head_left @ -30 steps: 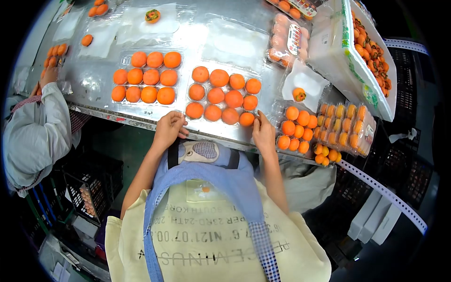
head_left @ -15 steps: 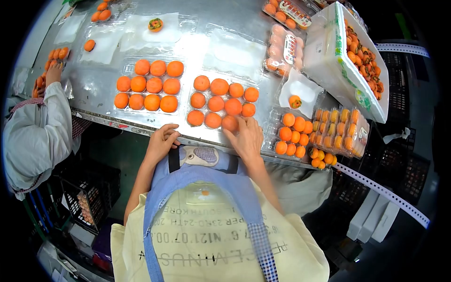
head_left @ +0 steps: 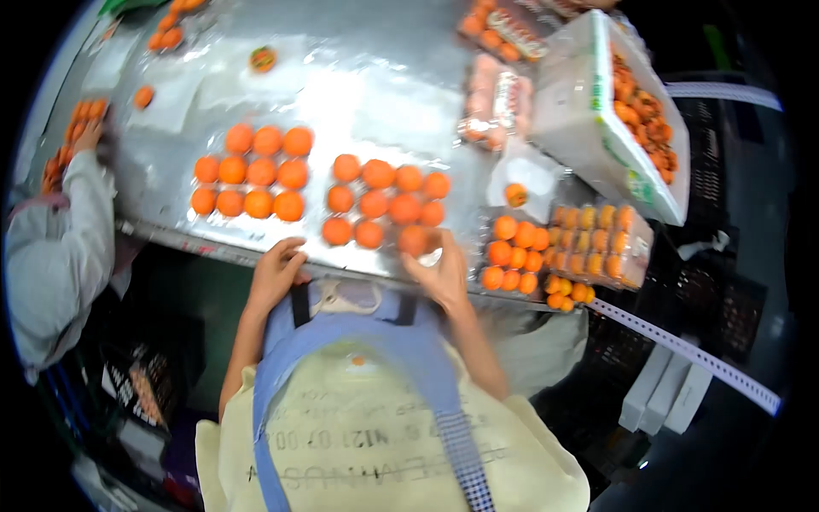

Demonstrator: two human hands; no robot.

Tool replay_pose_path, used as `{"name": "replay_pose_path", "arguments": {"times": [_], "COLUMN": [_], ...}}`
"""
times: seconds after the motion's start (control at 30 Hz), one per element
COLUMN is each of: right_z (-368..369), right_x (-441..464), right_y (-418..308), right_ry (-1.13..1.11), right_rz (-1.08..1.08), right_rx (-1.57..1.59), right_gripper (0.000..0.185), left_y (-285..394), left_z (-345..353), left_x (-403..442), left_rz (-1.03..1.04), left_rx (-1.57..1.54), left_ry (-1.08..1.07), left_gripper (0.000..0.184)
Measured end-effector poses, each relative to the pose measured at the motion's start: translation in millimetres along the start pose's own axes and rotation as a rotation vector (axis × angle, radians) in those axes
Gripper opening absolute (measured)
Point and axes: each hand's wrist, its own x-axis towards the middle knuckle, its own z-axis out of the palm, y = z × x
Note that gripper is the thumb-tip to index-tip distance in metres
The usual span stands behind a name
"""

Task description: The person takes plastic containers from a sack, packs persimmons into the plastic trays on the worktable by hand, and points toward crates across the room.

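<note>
Leaning over the metal table [head_left: 149, 183], this worker has the right hand [head_left: 437, 264] at the near, right part of a clear tray [head_left: 359, 186]; its thumb and fingers touch a smooth orange persimmon [head_left: 413, 240] in the nearest row, though the blur keeps me from telling whether they grasp it; the left hand [head_left: 280, 271] sits at the table's near edge, fingers loosely curled, with nothing visible in it.

Just left of that tray lies a second clear tray [head_left: 211, 141], with three persimmons in its far row and four in each of the other two; over on the right, a lone persimmon [head_left: 516, 194] sits on a white pad [head_left: 539, 177], and past it a white foam box [head_left: 570, 85] tilts, full of more fruit [head_left: 644, 119]; clear packs [head_left: 601, 243] stand near the table's edge; at far left, a co-worker's hand [head_left: 88, 136] reaches to other persimmons [head_left: 92, 109].
</note>
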Motion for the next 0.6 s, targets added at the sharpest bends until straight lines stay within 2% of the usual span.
{"name": "replay_pose_path", "arguments": {"times": [0.07,0.13,0.17,0.27,0.3,0.33,0.4,0.47,0.5,0.53,0.57,0.6], "right_z": [-26.9,-93.0,-143.5,-261.9,-313.8,-332.7,-355.9,-318.1,-282.5,-256.3,-212.8,-177.1], "right_x": [20.1,58.1,79.5,149.1,179.4,192.2,206.0,197.7,185.9,188.6,165.4,159.0], "right_y": [25.5,29.8,3.7,18.8,54.9,50.2,58.0,30.9,8.7,24.8,-2.3,5.4], "right_ry": [0.009,0.221,0.334,0.744,0.725,0.832,1.103,1.111,0.957,0.769,0.617,0.479], "right_rz": [0.113,0.063,0.064,-0.16,-0.167,-0.106,-0.122,-0.355,-0.364,-0.422,-0.294,-0.386], "right_rx": [0.425,0.563,0.41,0.289,0.139,-0.075,-0.74,-0.336,-0.16,-0.02,-0.218,-0.224], "right_gripper": [0.042,0.042,0.042,0.048,0.059,0.067,0.069,0.069,0.062,0.046,0.036,0.034], "left_y": [-0.5,0.5,4.1,8.5,8.1,8.2,13.2,10.6,8.7,8.0,9.1,9.9], "left_z": [0.7,0.9,1.2,2.2,2.0,0.0,1.5,1.7,1.7,2.1,2.6,3.0], "left_x": [2.2,3.4,2.9,3.9,5.2,4.3,2.2,3.4,3.4,3.4,3.6,3.4], "left_rz": [-0.004,-0.011,-0.014,-0.016,-0.011,-0.01,-0.013,-0.033,-0.033,-0.041,-0.049,-0.057], "left_rx": [0.016,-0.016,-0.009,0.001,0.004,0.007,-0.012,-0.029,-0.028,-0.043,-0.044,-0.043], "left_ry": [0.009,0.008,0.003,-0.006,-0.01,-0.008,-0.002,0.022,0.04,0.054,0.061,0.064], "left_gripper": [0.031,0.032,0.032,0.034,0.034,0.034,0.034,0.034,0.033,0.033,0.033,0.032]}}
